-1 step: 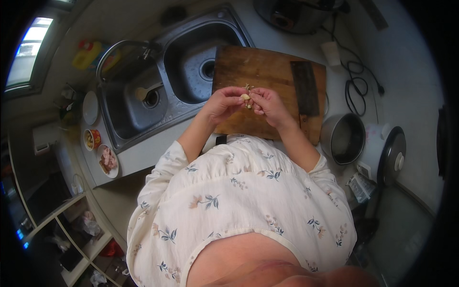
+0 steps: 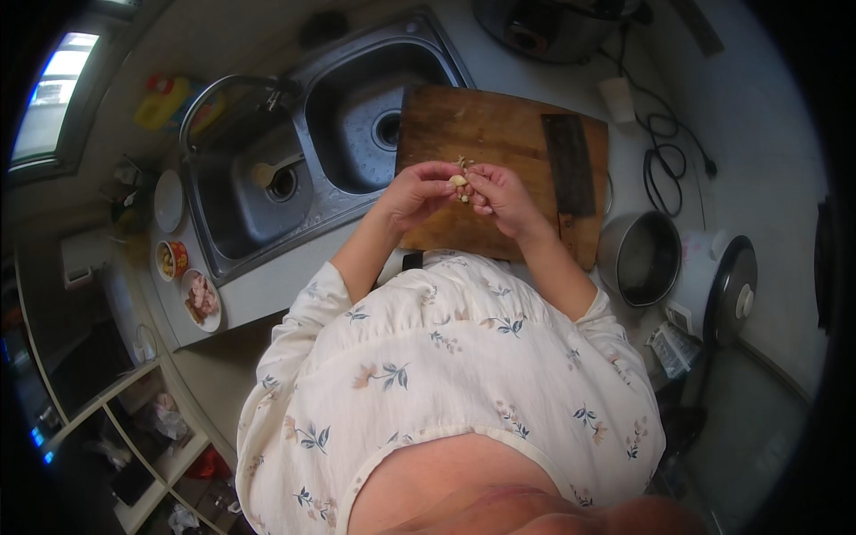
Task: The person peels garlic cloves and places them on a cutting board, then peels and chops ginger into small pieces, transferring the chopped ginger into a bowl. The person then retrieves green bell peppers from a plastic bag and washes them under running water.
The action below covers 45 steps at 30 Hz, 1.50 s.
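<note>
A small pale-yellow garlic clove [image 2: 457, 181] is held over the wooden cutting board [image 2: 499, 120]. My left hand [image 2: 417, 190] pinches it between thumb and fingers. From the other side, my right hand [image 2: 501, 196] has thumb and fingertips closed against the same clove, with its other fingers curled in. Small pale scraps [image 2: 463, 163] lie on the board just beyond the fingertips, and another bit shows just below them. A cleaver with a wide dark blade [image 2: 568, 165] rests on the board's right side.
Left of the board is a double steel sink [image 2: 343, 89] with a faucet [image 2: 223, 82] and a ladle-like utensil [image 2: 267, 173]. A plate of raw meat [image 2: 203, 301] and a red tub [image 2: 171, 259] stand at far left. A metal pot [image 2: 637, 259] sits right, near a black cord [image 2: 655, 160].
</note>
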### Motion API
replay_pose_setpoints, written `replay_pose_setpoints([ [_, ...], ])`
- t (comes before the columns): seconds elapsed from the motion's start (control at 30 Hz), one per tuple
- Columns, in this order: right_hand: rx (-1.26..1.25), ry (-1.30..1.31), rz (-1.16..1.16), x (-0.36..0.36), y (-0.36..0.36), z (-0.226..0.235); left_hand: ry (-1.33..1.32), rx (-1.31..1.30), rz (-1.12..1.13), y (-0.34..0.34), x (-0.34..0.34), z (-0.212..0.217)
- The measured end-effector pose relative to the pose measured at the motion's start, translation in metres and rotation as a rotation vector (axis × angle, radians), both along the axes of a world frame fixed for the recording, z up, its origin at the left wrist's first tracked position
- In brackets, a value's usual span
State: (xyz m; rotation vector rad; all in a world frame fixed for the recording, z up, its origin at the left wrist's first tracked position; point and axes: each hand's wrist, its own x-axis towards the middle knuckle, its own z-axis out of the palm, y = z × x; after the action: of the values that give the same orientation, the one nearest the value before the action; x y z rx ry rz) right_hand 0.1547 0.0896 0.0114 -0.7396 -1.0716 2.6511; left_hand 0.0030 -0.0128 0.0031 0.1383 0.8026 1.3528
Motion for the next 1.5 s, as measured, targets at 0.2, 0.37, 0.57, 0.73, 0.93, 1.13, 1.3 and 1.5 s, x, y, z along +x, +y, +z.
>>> replay_pose_setpoints([
  [0.2,-0.094,0.0,-0.133,0.005,0.002,-0.005,0.008,0.009,-0.065,0.0,-0.004,0.001],
  [0.37,0.412,-0.256,-0.419,0.023,0.036,-0.031,0.326,-0.137,0.054,0.005,-0.008,-0.013],
  [0.57,1.37,-0.507,-0.19,0.032,0.036,-0.07,1.164,-0.117,-0.075,0.012,-0.002,-0.037],
  [0.73,1.399,-0.578,-0.108,0.022,0.023,-0.068,1.4,-0.025,-0.002,0.012,0.005,-0.035],
  [0.93,0.978,-0.159,-0.114,0.009,0.011,-0.028,0.579,-0.049,-0.022,0.013,0.016,-0.01],
  [1.13,0.796,-0.289,-0.11,0.001,0.007,0.0,0.286,-0.09,0.065,0.012,0.01,-0.003],
  [1.3,0.51,-0.271,-0.06,0.004,0.012,0.007,0.247,-0.013,0.163,0.01,0.009,-0.003],
  [1.5,0.659,-0.248,-0.122,0.003,0.007,0.001,0.448,0.058,0.11,0.008,0.012,0.003],
])
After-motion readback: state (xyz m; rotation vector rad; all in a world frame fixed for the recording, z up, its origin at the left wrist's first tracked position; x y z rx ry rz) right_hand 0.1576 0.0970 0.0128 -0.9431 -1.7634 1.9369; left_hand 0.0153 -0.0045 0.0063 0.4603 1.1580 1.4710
